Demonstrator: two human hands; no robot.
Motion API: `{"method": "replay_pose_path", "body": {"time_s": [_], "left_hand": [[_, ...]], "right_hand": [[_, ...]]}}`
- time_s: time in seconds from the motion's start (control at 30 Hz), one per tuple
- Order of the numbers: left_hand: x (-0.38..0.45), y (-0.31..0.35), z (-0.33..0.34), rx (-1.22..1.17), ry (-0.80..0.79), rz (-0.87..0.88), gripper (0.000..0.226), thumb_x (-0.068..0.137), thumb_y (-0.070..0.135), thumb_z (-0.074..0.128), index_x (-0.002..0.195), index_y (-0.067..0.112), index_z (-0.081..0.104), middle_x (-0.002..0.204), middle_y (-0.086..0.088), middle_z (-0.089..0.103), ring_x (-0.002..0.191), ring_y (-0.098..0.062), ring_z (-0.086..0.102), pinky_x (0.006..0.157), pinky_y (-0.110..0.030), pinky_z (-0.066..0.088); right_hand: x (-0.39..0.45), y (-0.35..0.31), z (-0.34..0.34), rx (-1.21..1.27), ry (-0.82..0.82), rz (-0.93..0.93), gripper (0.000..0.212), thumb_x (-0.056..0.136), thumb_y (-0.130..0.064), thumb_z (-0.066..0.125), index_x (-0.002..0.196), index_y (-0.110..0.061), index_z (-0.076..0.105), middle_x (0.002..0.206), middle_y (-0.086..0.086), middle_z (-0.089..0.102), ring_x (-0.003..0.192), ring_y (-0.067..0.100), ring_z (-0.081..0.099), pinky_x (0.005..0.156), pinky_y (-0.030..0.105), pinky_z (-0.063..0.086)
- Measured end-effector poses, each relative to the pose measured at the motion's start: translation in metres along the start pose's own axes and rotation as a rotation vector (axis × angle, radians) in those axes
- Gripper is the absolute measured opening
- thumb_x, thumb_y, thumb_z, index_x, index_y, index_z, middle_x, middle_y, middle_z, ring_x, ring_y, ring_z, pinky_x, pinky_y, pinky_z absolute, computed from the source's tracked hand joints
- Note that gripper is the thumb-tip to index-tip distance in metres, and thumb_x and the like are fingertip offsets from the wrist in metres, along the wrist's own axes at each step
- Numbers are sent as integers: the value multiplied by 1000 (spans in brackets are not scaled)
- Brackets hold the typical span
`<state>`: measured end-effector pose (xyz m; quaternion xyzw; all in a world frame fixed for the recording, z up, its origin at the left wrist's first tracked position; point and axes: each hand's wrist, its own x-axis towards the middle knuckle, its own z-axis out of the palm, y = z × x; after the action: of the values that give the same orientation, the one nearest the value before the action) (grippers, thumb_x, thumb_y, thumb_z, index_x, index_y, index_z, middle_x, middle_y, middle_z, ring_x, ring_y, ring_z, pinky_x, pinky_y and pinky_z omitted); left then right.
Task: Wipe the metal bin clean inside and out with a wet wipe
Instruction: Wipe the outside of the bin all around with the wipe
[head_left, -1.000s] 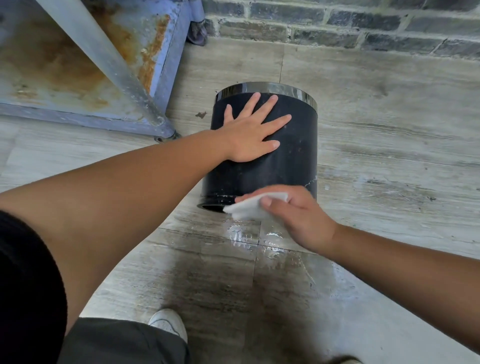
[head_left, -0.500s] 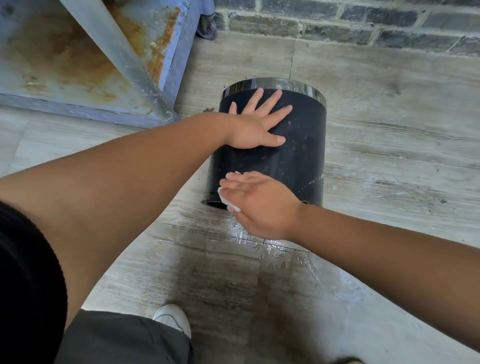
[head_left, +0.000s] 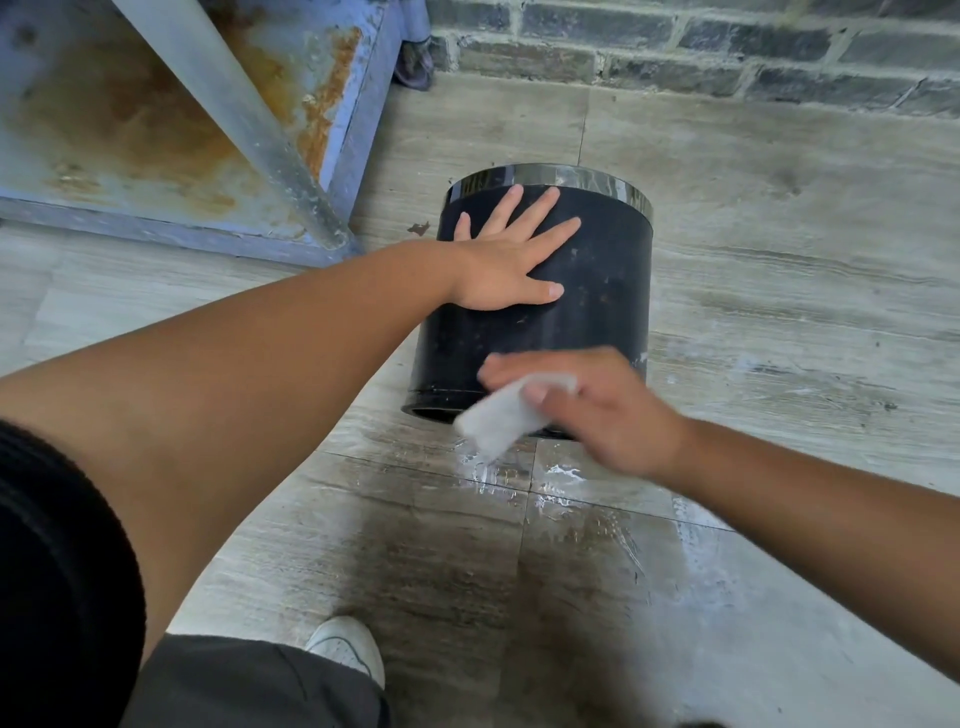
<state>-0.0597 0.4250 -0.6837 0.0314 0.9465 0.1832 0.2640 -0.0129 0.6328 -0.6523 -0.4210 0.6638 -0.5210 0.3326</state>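
Bin (head_left: 587, 291), black and cylindrical, is laid on its side on the tiled floor (head_left: 779, 270) near the centre of the frame. A shiny metal band runs round its far end, towards the top of the frame, and a narrower ring marks its near end. Pale specks are scattered over the dark wall.

The left hand (head_left: 506, 260) is pressed flat on the upper side of the bin, palm down, with the fingers spread towards the metal band and nothing gripped in it. Its bare forearm reaches in from the lower left of the frame, where a black sleeve (head_left: 57, 571) is seen at the edge.

The right hand (head_left: 592, 410) is held just below the middle of the frame, at the bin's near end, and is closed on a white wet wipe (head_left: 501, 415) that is pinched between thumb and fingers. Hand and wipe are blurred. The wipe hangs over the lower rim of the bin; whether it touches the rim cannot be told.

Wet streaks (head_left: 561, 478) are seen on the floor directly below the bin. A rusty blue metal frame (head_left: 156, 130) fills the upper left, and a grey brick wall (head_left: 727, 57) runs along the top. A white shoe (head_left: 348, 649) is seen at the bottom centre, beside dark trousers (head_left: 249, 686).
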Motion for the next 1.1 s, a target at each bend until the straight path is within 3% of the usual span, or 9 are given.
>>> {"method": "replay_pose_path", "body": {"time_s": [0.1,0.23,0.37,0.47,0.6,0.77,0.93,1.1], "left_hand": [[0,-2,0,-20,1,3,77,89,63,37,148,47,-9,155,16,-33,139,-17,-36,110,-64,-12],[-2,-7,10,-2,114,18,69,91,59,32,150,46,-3,158,15,-26,142,-17,-30,111,-65,-8],[-6,-11,25,-51,315,-1,67,88,60,35,149,44,13,162,15,-11,147,-16,-19,111,-69,1],[-5,-9,30,-68,397,-49,70,83,64,35,147,38,22,162,15,-4,148,-20,-14,110,-70,4],[-4,-9,34,-81,428,-61,71,83,65,34,147,35,23,162,15,-3,148,-19,-12,110,-69,4],[-9,-20,35,-125,452,-55,69,85,62,37,148,36,21,162,15,-2,148,-16,-12,109,-68,4],[-14,-31,37,-157,464,-44,68,86,59,37,148,36,19,162,13,-2,148,-14,-11,111,-68,6],[-22,-36,33,-225,464,-12,69,88,52,38,150,24,23,163,3,0,148,-19,-11,112,-66,9]], "right_hand": [[5,15,-35,231,313,149,32,93,-16,47,118,-5,63,119,16,66,110,20,62,96,32,47],[-10,48,-52,-49,469,179,38,99,-16,42,137,-13,45,147,6,42,138,12,38,115,22,27],[-29,80,-24,-174,436,257,43,103,-17,40,145,-10,39,156,2,25,148,17,18,122,36,14],[-28,85,-10,-252,413,192,47,103,-22,36,148,-9,32,158,3,19,149,20,10,122,39,10],[-30,82,-4,-477,259,73,51,102,-27,31,149,-8,29,158,7,19,150,27,8,122,43,10],[-32,71,1,-622,81,-72,50,100,-28,33,146,-7,39,155,12,32,148,27,18,119,49,19],[-28,56,11,-707,-62,-220,46,99,-28,39,139,-6,50,148,13,45,143,27,33,116,45,26],[-24,29,24,-546,-66,-249,32,95,-15,56,122,-3,65,131,13,63,129,27,52,109,44,38]]}}
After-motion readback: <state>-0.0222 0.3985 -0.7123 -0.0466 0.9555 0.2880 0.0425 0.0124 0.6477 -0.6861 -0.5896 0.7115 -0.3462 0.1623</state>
